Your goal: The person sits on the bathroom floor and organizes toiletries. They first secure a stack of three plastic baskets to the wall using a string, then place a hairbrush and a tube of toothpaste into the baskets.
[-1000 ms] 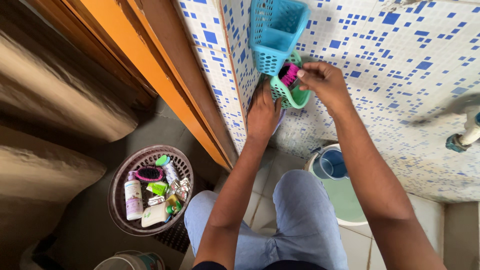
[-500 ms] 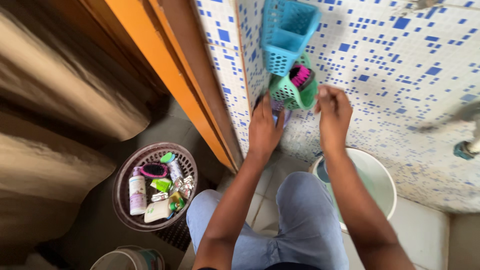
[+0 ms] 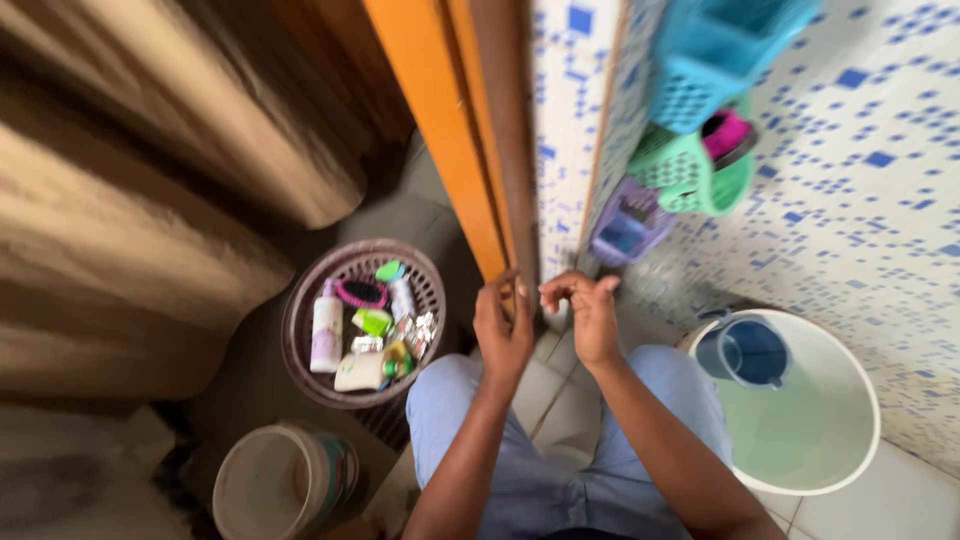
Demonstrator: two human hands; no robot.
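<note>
Just now the left hand (image 3: pixel 503 330) and right hand (image 3: pixel 592 318) are hovering with fingers loosely curled, gripping nothing (motion blur is softening them). Above them the purple basket (image 3: pixel 628 225) is hanging apart on the tiled wall (image 3: pixel 860 210), under the green basket (image 3: pixel 690 170).

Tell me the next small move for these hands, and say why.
Probably reach the left hand down to the round brown basket of toiletries on the floor. Both it and the right hand look empty, and the wall baskets, purple and green, hang just above.
</note>
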